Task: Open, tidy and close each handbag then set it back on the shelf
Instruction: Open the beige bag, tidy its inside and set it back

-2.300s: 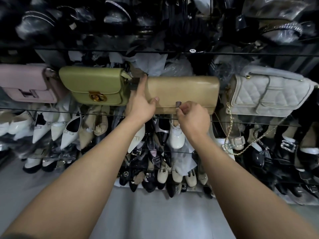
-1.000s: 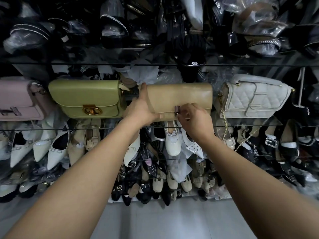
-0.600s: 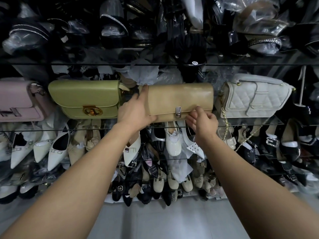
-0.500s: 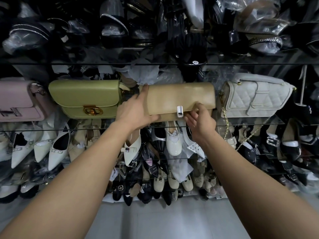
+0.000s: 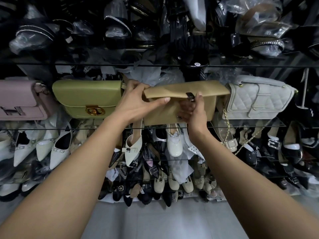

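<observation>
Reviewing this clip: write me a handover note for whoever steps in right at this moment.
Left hand grips the left end of the tan handbag.
Right hand pinches the flap by the clasp, fingers underneath.
The tan handbag is at shelf level, between the green handbag and the white quilted handbag; the pink handbag is far left.
Done: clasp undone, flap partly lifted.
Left: open fully, tidy inside, close, set back. Whether the other bags are done cannot be told.
</observation>
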